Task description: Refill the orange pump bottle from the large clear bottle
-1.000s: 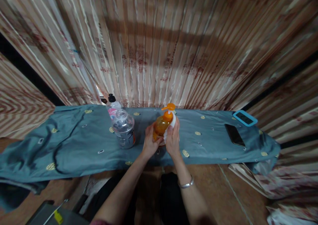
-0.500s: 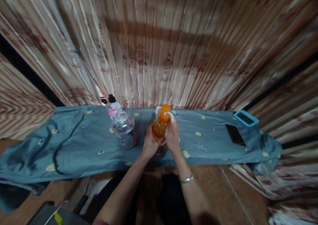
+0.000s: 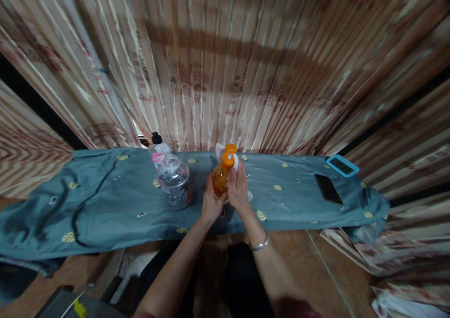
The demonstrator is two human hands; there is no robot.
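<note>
An amber pump bottle with an orange pump head is tilted a little to the right above the cloth-covered table. My left hand is wrapped round its lower body. Against the bottle's upper right side, my right hand presses a white cloth; part of the cloth shows behind the bottle too. The right fingers are closed on the cloth, and their far side is hidden. To the left stand a clear plastic bottle without a cap and, behind it, a clear bottle with a black cap.
A teal patterned cloth covers the long narrow table. Toward the right end lie a black phone and a blue-framed digital timer. A pleated curtain hangs right behind the table. At the lower left is a dark grey object with a yellow tag.
The bottle has tilted more and shifted slightly left. My right hand and the cloth have moved up toward the bottle's neck. The view has shifted slightly.
</note>
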